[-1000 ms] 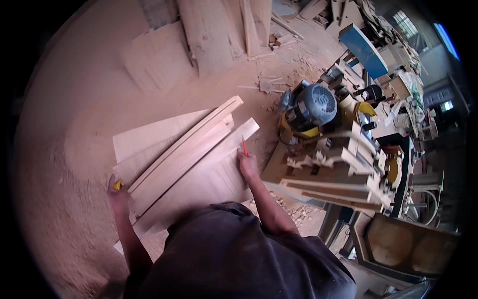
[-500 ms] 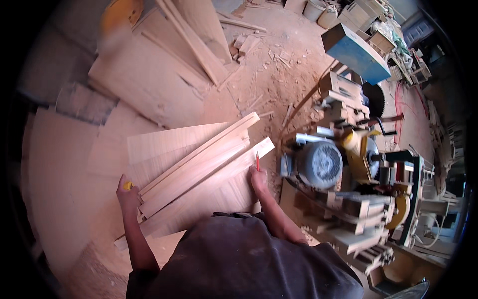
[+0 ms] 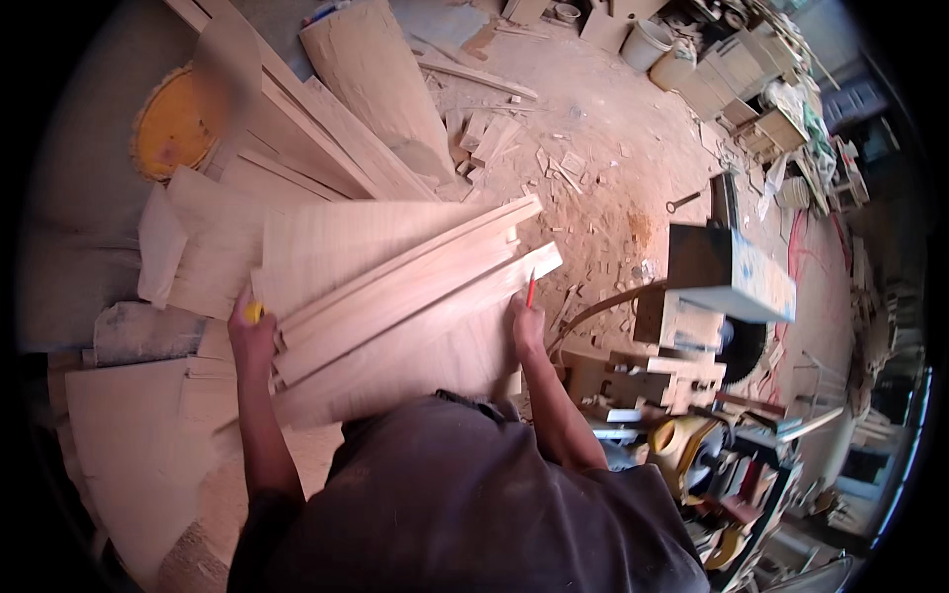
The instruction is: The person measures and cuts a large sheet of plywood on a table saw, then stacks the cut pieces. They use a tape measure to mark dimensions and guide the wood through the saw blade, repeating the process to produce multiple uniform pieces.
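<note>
Between my hands, in front of my body, I carry a wide thin wooden panel (image 3: pixel 346 232) with several long wooden strips (image 3: pixel 415 282) lying slantwise on it. My left hand (image 3: pixel 254 341) is closed on the panel's left edge, beside the strips' near ends. A small yellow object (image 3: pixel 255 312), its kind unclear, shows at that hand's fingers. My right hand (image 3: pixel 529 326) grips the panel's right edge, close to the far end of one strip. Out of its fingers a red pencil (image 3: pixel 531 289) points upward. The fingers under the panel are hidden.
On the right stands a woodworking machine with a circular saw blade (image 3: pixel 748 348) and a blue-and-white box-shaped housing (image 3: pixel 732 272). Offcuts (image 3: pixel 489 138) and sawdust litter the floor ahead. Boards (image 3: pixel 371 84) and a round yellow piece (image 3: pixel 176 124) are at the far left; buckets (image 3: pixel 647 44) stand farther back.
My view has shifted, so the saw machine sits lower and farther right. The loaded panel has turned slightly and moved up and right in view. Both hands keep their grip.
</note>
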The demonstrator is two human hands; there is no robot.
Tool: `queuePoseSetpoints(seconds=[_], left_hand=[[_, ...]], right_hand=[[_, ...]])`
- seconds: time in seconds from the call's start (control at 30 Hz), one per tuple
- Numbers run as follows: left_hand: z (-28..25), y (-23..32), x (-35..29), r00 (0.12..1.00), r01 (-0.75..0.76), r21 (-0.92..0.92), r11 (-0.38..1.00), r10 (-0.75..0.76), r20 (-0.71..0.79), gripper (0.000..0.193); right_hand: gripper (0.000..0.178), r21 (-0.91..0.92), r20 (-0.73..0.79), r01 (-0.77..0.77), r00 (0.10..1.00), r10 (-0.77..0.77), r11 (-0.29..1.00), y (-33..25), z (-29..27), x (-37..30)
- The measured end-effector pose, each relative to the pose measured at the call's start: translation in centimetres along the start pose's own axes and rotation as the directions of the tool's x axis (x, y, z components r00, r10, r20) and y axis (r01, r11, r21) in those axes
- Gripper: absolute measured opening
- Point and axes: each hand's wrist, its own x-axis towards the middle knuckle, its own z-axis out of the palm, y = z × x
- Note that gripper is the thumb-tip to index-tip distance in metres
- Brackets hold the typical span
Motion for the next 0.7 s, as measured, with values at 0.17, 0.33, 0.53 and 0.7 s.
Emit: queuePoseSetpoints(seconds=[0.17, 0.33, 0.53, 0.7], left_hand=[[12.2, 8.7, 11.7, 0.995, -0.102, -0.012, 0.995, 0.102, 0.014, 0.067], [22.5, 20.5, 22.2, 0.972, -0.033, -0.116, 0.993, 0.059, 0.229, 0.067], [36.7, 29.2, 31.5, 0.936, -0.027, -0.025, 0.999, 0.034, 0.35, 0.069], [49.6, 37.7, 37.0, 0.889, -0.186, -0.034, 0.982, 0.183, 0.42, 0.068]], right_hand=[[0.04, 0.105, -0.146, 0.041, 0.989, -0.025, 0.994, -7.2, -0.7, 12.5], [0.045, 0.035, -0.23, -0.188, 0.954, 0.191, 0.982, -15.5, -4.6, 20.8], [0.04, 0.148, -0.356, -0.173, 0.909, 0.216, 0.974, -21.4, -8.6, 31.6], [0.036, 0.243, -0.375, -0.097, 0.908, 0.186, 0.965, -24.5, -13.8, 45.5]])
